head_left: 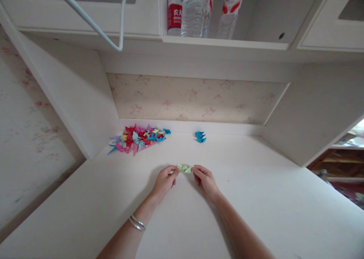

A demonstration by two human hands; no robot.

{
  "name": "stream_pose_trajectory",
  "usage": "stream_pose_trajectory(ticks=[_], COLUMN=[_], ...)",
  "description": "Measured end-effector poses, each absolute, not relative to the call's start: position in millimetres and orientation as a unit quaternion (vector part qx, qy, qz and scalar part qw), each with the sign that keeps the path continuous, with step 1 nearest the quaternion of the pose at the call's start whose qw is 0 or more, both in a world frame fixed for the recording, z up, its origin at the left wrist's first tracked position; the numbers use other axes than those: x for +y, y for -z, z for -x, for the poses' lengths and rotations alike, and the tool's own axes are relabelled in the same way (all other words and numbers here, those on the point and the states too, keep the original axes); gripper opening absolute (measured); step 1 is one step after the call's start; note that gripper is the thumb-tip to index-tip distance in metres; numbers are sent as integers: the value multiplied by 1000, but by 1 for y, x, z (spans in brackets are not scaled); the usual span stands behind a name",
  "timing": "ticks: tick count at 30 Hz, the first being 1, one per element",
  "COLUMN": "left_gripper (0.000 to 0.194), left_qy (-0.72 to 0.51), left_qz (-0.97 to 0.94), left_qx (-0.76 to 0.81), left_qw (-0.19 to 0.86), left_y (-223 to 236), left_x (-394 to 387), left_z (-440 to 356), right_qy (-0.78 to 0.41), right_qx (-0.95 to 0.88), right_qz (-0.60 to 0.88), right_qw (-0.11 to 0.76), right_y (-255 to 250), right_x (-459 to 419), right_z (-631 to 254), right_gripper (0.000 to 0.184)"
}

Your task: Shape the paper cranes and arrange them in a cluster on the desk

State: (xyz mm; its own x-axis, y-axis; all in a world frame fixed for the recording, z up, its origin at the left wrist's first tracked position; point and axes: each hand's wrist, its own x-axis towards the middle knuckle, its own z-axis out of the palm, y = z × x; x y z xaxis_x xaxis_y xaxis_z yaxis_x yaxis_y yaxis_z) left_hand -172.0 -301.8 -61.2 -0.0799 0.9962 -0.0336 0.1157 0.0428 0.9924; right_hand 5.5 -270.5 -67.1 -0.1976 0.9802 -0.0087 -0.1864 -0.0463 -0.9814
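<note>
A light green folded paper piece (185,168), which looks like an origami crane, is stretched between my two hands just above or on the white desk (182,221). My left hand (166,180) pinches its left end between thumb and fingers. At its right end, my right hand (206,179) grips the paper the same way. Beyond them, a small group of blue folded paper cranes (200,137) lies near the back edge. A heap of many-coloured paper cranes (136,138) sits at the back left.
Plastic bottles (195,12) stand on the shelf (224,43) overhead. A white cable or bar (93,24) hangs at the upper left. White side panels (76,88) bound the desk left and right. Wooden shelving (338,166) shows at the far right.
</note>
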Motion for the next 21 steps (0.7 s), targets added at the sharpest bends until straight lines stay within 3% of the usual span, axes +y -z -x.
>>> stream_pose_trajectory(ticks=[21], left_gripper=[43], left_qy=[-485], left_qz=[-476], left_qx=[573], left_qw=[458], left_y=[55], left_x=[-302], left_z=[168], right_qy=[-562], right_qx=[-528], right_qz=[428], right_qw=[472], right_y=[68], right_x=[-270], right_z=[-5], right_gripper=[36])
